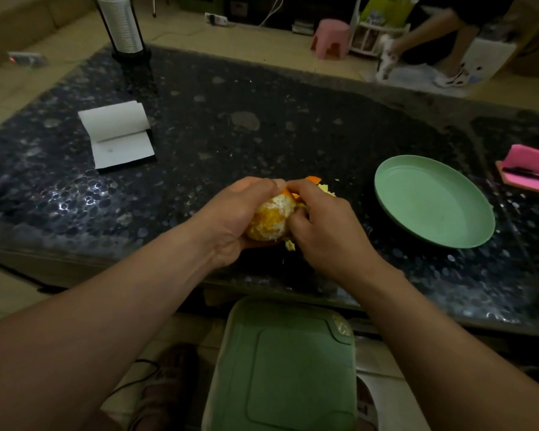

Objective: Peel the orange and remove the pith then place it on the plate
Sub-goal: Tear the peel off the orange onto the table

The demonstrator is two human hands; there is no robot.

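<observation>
A partly peeled orange (273, 217), with white pith over much of its flesh, is held above the near edge of the dark table. My left hand (234, 219) grips it from the left and below. My right hand (324, 227) is curled against its right side, fingers pinching at a strip of peel near the top. Bits of orange peel (316, 181) lie on the table just behind my hands. An empty green plate (433, 202) sits to the right of my hands.
The dark speckled table (231, 135) carries an open white notepad (119, 135) at the left, a pink sponge (528, 172) with a dark tool at the far right, and a black stand (123, 26) at the back. A green lidded bin (283, 368) stands below the table edge. Another person's legs (442, 48) are at the back right.
</observation>
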